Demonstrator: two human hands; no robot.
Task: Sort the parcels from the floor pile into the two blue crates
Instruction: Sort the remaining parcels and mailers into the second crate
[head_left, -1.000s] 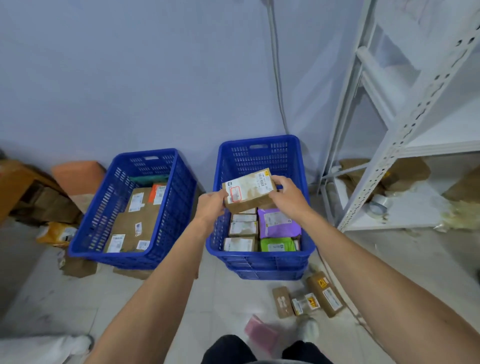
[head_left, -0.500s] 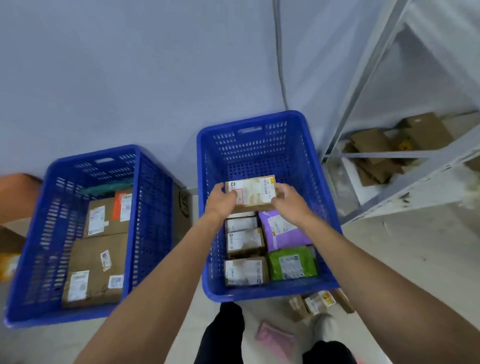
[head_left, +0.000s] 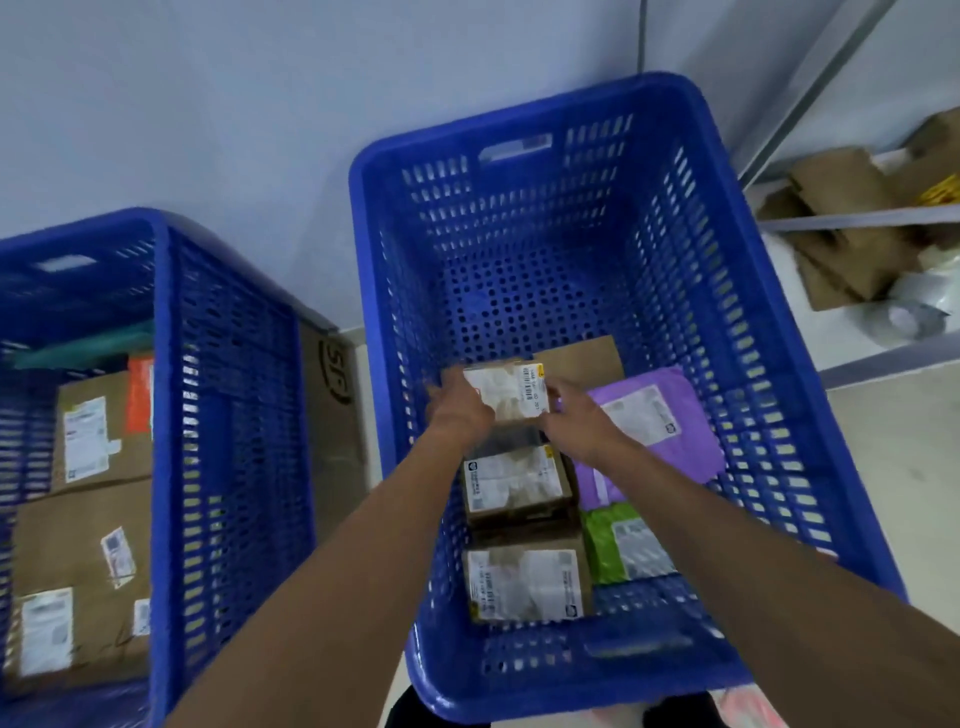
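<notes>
Both my hands hold a small brown box with a white label (head_left: 506, 392) low inside the right blue crate (head_left: 524, 109). My left hand (head_left: 457, 405) grips its left end and my right hand (head_left: 582, 423) its right end. Below it in the crate lie two similar labelled boxes (head_left: 511, 483), a purple mailer (head_left: 654, 421), a green mailer (head_left: 623, 551) and a flat brown parcel (head_left: 582, 358). The left blue crate (head_left: 171, 364) holds large brown cartons (head_left: 78, 561) with labels.
A flat cardboard sheet (head_left: 332, 410) stands between the two crates against the wall. A metal shelf frame (head_left: 852, 218) at the right carries crumpled cardboard (head_left: 841, 197) and a tape roll (head_left: 909, 319). A pink packet (head_left: 748, 706) lies on the floor by my feet.
I leaned in over the right crate and lowered the small box from rim height down toward the parcels inside; both hands stayed on it.
</notes>
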